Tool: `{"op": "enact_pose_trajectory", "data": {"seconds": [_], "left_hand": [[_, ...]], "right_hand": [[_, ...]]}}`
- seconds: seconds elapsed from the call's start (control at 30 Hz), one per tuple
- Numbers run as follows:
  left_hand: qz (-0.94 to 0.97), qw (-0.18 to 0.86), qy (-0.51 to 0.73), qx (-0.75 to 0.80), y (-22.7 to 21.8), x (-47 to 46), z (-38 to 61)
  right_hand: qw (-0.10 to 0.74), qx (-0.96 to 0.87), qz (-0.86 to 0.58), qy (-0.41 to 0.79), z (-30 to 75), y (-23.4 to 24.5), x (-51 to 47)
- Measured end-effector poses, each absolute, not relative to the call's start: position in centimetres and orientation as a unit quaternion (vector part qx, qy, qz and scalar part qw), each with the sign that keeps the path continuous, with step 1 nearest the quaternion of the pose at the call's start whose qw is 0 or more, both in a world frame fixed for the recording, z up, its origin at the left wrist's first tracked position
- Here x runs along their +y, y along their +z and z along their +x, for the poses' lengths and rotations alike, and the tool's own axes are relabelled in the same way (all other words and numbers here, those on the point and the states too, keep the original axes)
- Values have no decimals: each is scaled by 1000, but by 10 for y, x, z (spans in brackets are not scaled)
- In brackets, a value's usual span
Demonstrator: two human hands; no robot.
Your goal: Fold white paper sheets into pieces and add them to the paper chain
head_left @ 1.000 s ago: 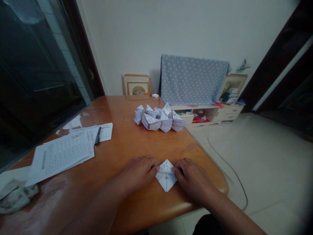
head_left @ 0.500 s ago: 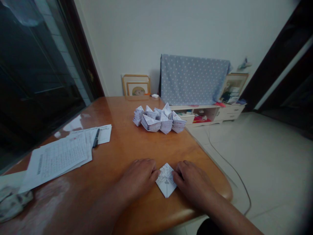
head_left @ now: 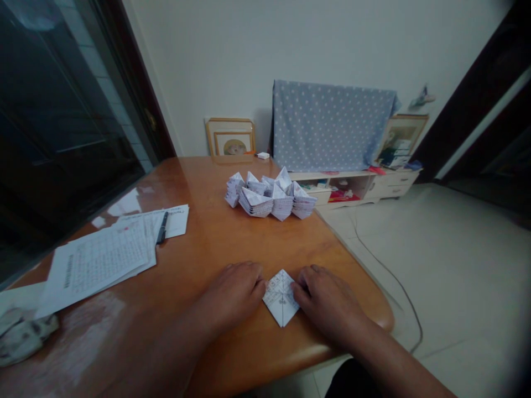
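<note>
A small folded square of printed paper (head_left: 281,298) lies like a diamond near the front edge of the wooden table (head_left: 215,249). My left hand (head_left: 234,293) presses on its left corner with curled fingers. My right hand (head_left: 327,301) presses on its right corner the same way. Both hands rest on the tabletop. Farther back stands a pile of finished folded paper pieces (head_left: 269,199).
A stack of printed sheets (head_left: 108,254) with a black pen (head_left: 162,228) on it lies at the left. A crumpled cloth (head_left: 20,334) sits at the far left edge. Beyond the table are a low cabinet (head_left: 365,188), picture frames and a cable on the floor.
The hands and the folded paper keep their hold and place. Only the head camera has shifted slightly, so the scene sits a little differently in the frame.
</note>
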State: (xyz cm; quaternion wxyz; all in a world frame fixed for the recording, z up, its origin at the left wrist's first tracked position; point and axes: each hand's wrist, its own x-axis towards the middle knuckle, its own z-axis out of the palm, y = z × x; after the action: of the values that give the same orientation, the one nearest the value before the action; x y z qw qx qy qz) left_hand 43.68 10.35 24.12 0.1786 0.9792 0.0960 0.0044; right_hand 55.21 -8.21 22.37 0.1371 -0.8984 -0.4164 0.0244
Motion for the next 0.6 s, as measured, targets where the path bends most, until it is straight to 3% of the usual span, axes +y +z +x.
{"op": "enact_pose_trajectory", "data": {"seconds": [0.3, 0.43, 0.6], "left_hand": [[954, 274, 117, 29, 243, 103, 440], [952, 282, 89, -77, 239, 93, 442], [962, 255, 44, -83, 234, 92, 443]], "right_hand": [[138, -418, -898, 22, 550, 229, -81], [136, -421, -896, 26, 550, 228, -81], [152, -423, -893, 20, 550, 228, -84]]}}
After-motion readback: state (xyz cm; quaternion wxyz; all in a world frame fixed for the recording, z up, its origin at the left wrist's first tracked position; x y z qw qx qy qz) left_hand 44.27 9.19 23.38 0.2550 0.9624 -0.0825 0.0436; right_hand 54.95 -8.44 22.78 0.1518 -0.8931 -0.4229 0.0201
